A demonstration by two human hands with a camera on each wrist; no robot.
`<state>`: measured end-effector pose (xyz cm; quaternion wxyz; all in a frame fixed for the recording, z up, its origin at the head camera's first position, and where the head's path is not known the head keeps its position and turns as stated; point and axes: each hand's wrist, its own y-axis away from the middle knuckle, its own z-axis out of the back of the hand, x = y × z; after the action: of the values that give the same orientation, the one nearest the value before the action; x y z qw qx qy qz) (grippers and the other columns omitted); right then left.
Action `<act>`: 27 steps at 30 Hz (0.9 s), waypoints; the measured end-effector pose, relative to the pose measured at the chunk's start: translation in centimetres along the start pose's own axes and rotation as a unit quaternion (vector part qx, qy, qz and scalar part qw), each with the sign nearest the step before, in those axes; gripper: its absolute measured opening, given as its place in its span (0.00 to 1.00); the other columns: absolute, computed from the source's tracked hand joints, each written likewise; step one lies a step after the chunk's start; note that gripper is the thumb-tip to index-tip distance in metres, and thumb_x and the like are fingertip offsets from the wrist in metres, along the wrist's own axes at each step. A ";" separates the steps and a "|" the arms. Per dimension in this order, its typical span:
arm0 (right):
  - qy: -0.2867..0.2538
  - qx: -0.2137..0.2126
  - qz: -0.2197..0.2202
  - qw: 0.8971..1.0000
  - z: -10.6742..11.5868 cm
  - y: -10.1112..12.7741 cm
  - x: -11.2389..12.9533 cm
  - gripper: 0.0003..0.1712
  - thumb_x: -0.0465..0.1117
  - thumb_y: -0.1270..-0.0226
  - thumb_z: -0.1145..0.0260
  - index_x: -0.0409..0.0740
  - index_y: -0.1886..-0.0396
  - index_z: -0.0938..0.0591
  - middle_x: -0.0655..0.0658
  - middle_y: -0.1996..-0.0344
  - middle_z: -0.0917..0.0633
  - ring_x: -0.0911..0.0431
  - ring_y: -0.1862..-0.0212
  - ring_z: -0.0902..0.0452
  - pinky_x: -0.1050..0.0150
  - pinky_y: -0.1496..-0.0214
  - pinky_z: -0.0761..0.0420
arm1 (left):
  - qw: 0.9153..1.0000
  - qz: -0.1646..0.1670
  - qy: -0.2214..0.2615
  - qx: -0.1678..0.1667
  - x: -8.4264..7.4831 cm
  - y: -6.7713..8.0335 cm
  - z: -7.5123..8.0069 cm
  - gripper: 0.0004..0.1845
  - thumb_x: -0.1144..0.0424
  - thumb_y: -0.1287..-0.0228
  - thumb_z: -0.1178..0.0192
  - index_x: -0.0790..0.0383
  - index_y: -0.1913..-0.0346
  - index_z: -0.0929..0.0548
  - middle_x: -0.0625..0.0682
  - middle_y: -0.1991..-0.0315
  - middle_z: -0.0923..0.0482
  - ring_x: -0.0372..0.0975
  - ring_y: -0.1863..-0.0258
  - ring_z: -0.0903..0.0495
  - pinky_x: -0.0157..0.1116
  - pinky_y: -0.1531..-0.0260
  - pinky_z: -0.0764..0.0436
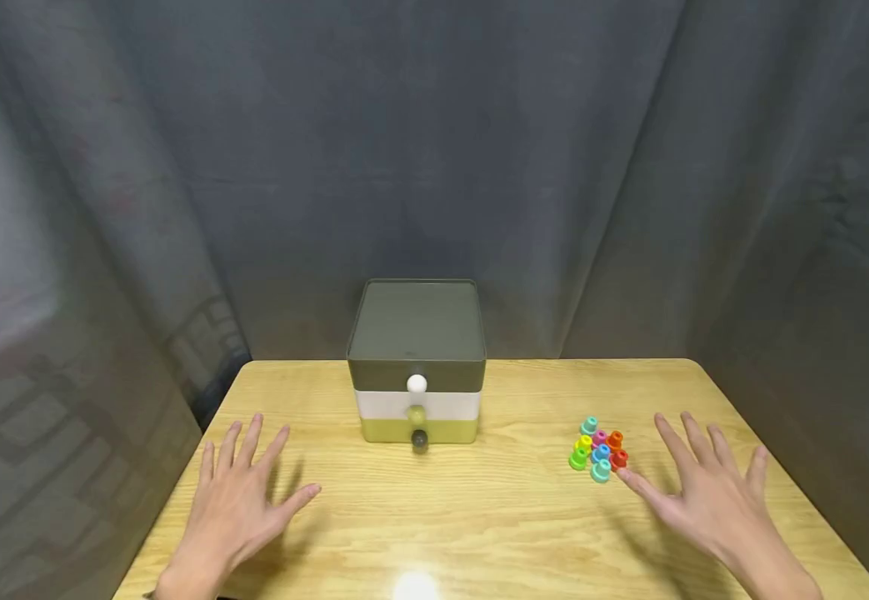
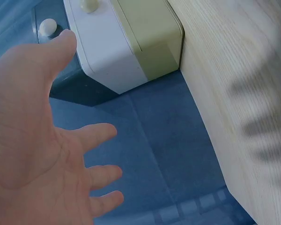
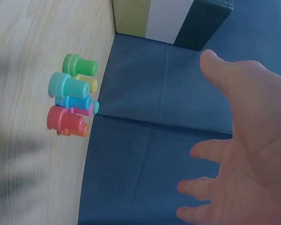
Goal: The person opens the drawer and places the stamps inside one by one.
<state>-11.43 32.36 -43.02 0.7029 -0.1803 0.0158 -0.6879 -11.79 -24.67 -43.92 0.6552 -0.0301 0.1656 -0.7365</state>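
My left hand hovers over the left part of the table, fingers spread and holding nothing. Over the right part, my right hand is spread the same way, its thumb nearest a cluster of small colourful stepped plastic pegs. In the right wrist view the pegs stand close together, among them a green peg, a turquoise peg and a red peg. Between the hands, at the back, stands a small three-tier drawer box in dark grey, white and olive green, with its drawers closed.
Each tier has a round knob: a white knob, a green knob and a dark knob. The light wooden table has rounded back corners. Dark grey curtains hang behind and at both sides.
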 end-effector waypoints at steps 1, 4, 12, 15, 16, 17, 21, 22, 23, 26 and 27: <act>-0.002 -0.001 0.001 1.000 0.0 -0.1 0.1 0.58 0.75 0.33 0.34 0.45 0.16 0.38 0.22 0.22 0.37 0.20 0.23 0.47 0.19 0.27 0.83 | 1.000 0.001 0.000 0.002 0.0 0.0 0.0 0.50 0.26 0.38 0.36 0.57 0.22 0.27 0.70 0.18 0.41 0.67 0.20 0.44 0.74 0.26 0.48; -0.010 -0.004 0.005 1.000 -0.2 -0.2 0.2 0.59 0.74 0.34 0.33 0.44 0.16 0.38 0.22 0.22 0.37 0.21 0.22 0.48 0.19 0.27 0.83 | 1.000 0.004 0.004 0.005 0.1 -0.1 -0.1 0.50 0.26 0.37 0.36 0.57 0.22 0.27 0.70 0.18 0.41 0.67 0.20 0.44 0.74 0.26 0.47; -0.042 -0.032 0.022 0.998 -0.4 -0.9 0.8 0.55 0.68 0.33 0.28 0.41 0.19 0.34 0.22 0.24 0.34 0.24 0.26 0.41 0.16 0.25 0.71 | 1.000 0.009 0.006 0.003 -0.3 -0.3 -0.7 0.48 0.28 0.34 0.37 0.59 0.23 0.26 0.72 0.20 0.38 0.69 0.24 0.36 0.73 0.30 0.37; -0.060 -0.050 0.032 0.996 -0.5 -1.2 0.8 0.52 0.64 0.33 0.27 0.38 0.21 0.31 0.21 0.27 0.31 0.24 0.29 0.37 0.15 0.25 0.64 | 1.000 0.011 0.010 0.004 -0.9 -0.4 -1.1 0.46 0.29 0.33 0.37 0.60 0.25 0.25 0.71 0.22 0.34 0.69 0.27 0.31 0.72 0.33 0.31; -0.064 -0.056 0.035 0.996 -0.6 -1.3 0.8 0.50 0.63 0.33 0.26 0.37 0.22 0.30 0.21 0.27 0.30 0.23 0.30 0.36 0.15 0.26 0.61 | 1.000 0.012 0.014 0.002 -1.1 -0.5 -1.2 0.45 0.29 0.32 0.37 0.60 0.25 0.24 0.71 0.23 0.33 0.68 0.28 0.30 0.71 0.35 0.29; -0.069 -0.061 0.037 0.995 -0.7 -1.4 0.8 0.49 0.62 0.32 0.26 0.37 0.23 0.30 0.21 0.28 0.29 0.23 0.31 0.34 0.14 0.26 0.59 | 1.000 0.013 0.016 0.000 -1.3 -0.5 -1.4 0.44 0.30 0.32 0.37 0.60 0.25 0.24 0.70 0.24 0.31 0.68 0.30 0.28 0.71 0.37 0.27; -0.095 -0.085 0.041 0.991 -0.8 -1.8 1.0 0.44 0.57 0.31 0.25 0.35 0.26 0.27 0.21 0.32 0.25 0.22 0.34 0.30 0.16 0.30 0.45 | 0.999 0.007 0.034 -0.026 -2.2 -0.9 -2.0 0.39 0.35 0.32 0.33 0.61 0.30 0.20 0.66 0.32 0.20 0.64 0.39 0.18 0.65 0.46 0.18; -0.104 -0.089 0.040 0.990 -0.8 -1.9 1.0 0.43 0.55 0.30 0.25 0.34 0.26 0.26 0.21 0.32 0.24 0.22 0.34 0.30 0.17 0.31 0.42 | 0.999 0.003 0.040 -0.034 -2.4 -1.0 -2.2 0.38 0.36 0.33 0.31 0.61 0.31 0.18 0.65 0.35 0.17 0.63 0.41 0.16 0.64 0.49 0.16; -0.115 -0.091 0.035 0.989 -0.8 -1.9 1.0 0.41 0.54 0.29 0.26 0.34 0.26 0.26 0.21 0.32 0.24 0.22 0.34 0.29 0.19 0.30 0.41 | 0.998 0.001 0.044 -0.040 -2.7 -1.1 -2.5 0.36 0.38 0.33 0.30 0.61 0.33 0.17 0.63 0.38 0.15 0.61 0.44 0.15 0.62 0.52 0.15; -0.148 -0.107 0.020 0.983 -1.1 -2.0 1.0 0.38 0.51 0.29 0.25 0.33 0.28 0.24 0.23 0.33 0.21 0.24 0.35 0.27 0.24 0.35 0.32 | 0.997 -0.001 0.057 -0.046 -3.6 -1.5 -3.5 0.31 0.41 0.35 0.27 0.60 0.38 0.13 0.59 0.45 0.11 0.58 0.50 0.12 0.57 0.58 0.12; -0.155 -0.113 0.013 0.981 -1.3 -2.0 1.0 0.37 0.50 0.29 0.25 0.34 0.29 0.23 0.24 0.34 0.20 0.27 0.36 0.25 0.28 0.36 0.30 | 0.997 0.000 0.062 -0.042 -3.9 -1.7 -3.9 0.30 0.42 0.35 0.27 0.59 0.39 0.13 0.59 0.46 0.10 0.57 0.51 0.11 0.56 0.60 0.12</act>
<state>-13.65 31.09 -43.50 0.6807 -0.3626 -0.0140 -0.6364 -13.85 -19.94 -46.41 0.6415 -0.0114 0.2367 -0.7296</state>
